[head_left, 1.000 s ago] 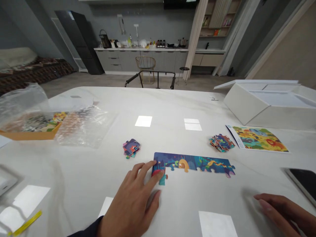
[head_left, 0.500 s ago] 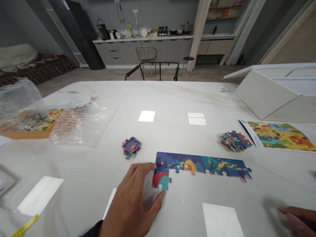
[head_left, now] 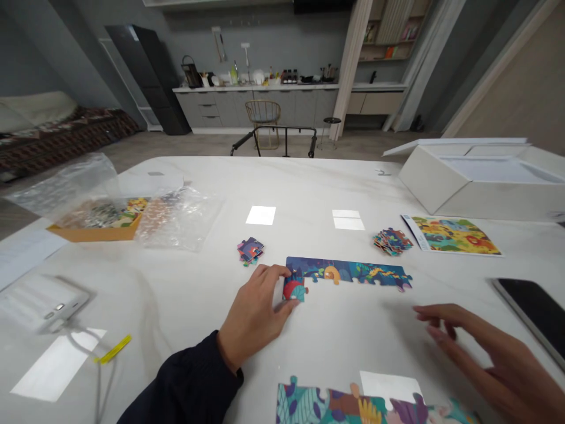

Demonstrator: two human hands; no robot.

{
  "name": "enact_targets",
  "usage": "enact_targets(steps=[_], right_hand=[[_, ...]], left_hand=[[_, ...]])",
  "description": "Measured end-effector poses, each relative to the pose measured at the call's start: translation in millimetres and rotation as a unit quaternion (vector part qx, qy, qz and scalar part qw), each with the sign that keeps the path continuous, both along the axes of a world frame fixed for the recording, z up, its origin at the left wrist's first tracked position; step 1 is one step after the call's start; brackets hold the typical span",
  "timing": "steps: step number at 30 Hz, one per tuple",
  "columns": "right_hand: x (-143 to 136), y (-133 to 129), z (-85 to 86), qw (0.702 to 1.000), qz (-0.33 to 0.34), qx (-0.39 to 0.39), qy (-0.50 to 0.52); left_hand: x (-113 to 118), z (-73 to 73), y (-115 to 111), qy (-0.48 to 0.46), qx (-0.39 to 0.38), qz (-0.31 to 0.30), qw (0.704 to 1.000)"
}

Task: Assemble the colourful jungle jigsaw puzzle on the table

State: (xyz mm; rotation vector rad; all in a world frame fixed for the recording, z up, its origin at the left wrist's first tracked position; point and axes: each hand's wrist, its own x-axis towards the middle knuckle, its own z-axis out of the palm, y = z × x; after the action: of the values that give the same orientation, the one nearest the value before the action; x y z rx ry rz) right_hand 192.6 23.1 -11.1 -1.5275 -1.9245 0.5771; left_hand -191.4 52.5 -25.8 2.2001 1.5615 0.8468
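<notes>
A joined strip of dark blue puzzle pieces [head_left: 353, 272] lies across the middle of the white table. Below its left end sits a red and teal piece [head_left: 294, 289]. My left hand [head_left: 260, 309] rests beside them, fingertips touching the strip's left end and the lower edge of that piece, thumb and fingers apart. My right hand [head_left: 485, 353] hovers to the right, fingers loosely spread, holding nothing. Nearest me lies another joined puzzle section [head_left: 348, 406], cut off by the frame's bottom. A small pile of pieces [head_left: 251, 251] and a larger one [head_left: 392, 241] lie beyond the strip.
A picture card [head_left: 459, 235] and open white box [head_left: 498, 194] stand at right, above a phone [head_left: 534, 312]. Plastic wrapping [head_left: 176, 221], an orange tray [head_left: 95, 234] and a white device [head_left: 44, 306] with a cable and yellow tag [head_left: 115, 348] are at left.
The view has tilted up and pulled back, showing the near puzzle section and the phone. My right hand has come farther into view; my left hand stays at the same piece.
</notes>
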Motion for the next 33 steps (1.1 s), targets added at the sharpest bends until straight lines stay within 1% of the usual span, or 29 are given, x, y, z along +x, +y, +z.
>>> enact_targets(steps=[1, 3, 5, 6, 8, 10, 13, 15, 17, 20, 22, 24, 27, 29, 31, 33], right_hand=[[-20, 3, 11.9, 0.998, 0.061, -0.007, -0.016], [-64, 13, 30.8, 0.987, 0.159, 0.003, -0.031], [-105, 30, 39.7, 0.97, 0.239, 0.038, -0.023], [-124, 41, 39.9, 0.96, 0.273, 0.056, -0.017], [-151, 62, 33.2, 0.949, 0.305, 0.076, -0.018], [-167, 80, 20.8, 0.951, 0.296, 0.081, -0.039], [-173, 95, 3.2, 0.951, 0.294, 0.065, -0.074], [-173, 99, -3.2, 0.95, 0.294, 0.059, -0.081], [-172, 100, -5.0, 0.95, 0.295, 0.058, -0.083], [-173, 102, -5.2, 0.95, 0.293, 0.055, -0.093], [-174, 104, -6.8, 0.951, 0.287, 0.052, -0.101], [-175, 105, -9.6, 0.953, 0.279, 0.055, -0.105], [-175, 104, -12.5, 0.954, 0.272, 0.064, -0.109], [-176, 101, -12.8, 0.954, 0.269, 0.069, -0.113], [-178, 99, -12.8, 0.955, 0.262, 0.076, -0.12], [-180, 98, -13.2, 0.956, 0.251, 0.082, -0.13]], left_hand=[[-2, -0.6, 1, 0.005, 0.002, -0.009, 1.0], [-6, -1.8, 4, 0.01, 0.013, -0.028, 0.999], [-9, -3.0, 7, 0.013, 0.025, -0.048, 0.998], [-10, -3.4, 8, 0.016, 0.028, -0.057, 0.998], [-12, -3.6, 10, 0.021, 0.029, -0.07, 0.997], [-13, -2.9, 11, 0.024, 0.031, -0.076, 0.996], [-14, -2.0, 12, 0.035, 0.042, -0.09, 0.995], [-13, -2.8, 13, 0.046, 0.053, -0.103, 0.992], [-12, -4.8, 15, 0.058, 0.064, -0.105, 0.991], [-10, -6.5, 17, 0.085, 0.074, -0.075, 0.991], [-10, -4.0, 14, 0.104, 0.085, -0.062, 0.989], [-11, 1.8, 7, 0.124, 0.1, -0.083, 0.984], [-15, 12.4, -9, 0.142, 0.102, -0.161, 0.971], [-18, 17.5, -19, 0.122, 0.082, -0.197, 0.969], [-20, 19.4, -25, 0.074, 0.07, -0.198, 0.975], [-22, 18.2, -27, 0.023, 0.06, -0.188, 0.98]])
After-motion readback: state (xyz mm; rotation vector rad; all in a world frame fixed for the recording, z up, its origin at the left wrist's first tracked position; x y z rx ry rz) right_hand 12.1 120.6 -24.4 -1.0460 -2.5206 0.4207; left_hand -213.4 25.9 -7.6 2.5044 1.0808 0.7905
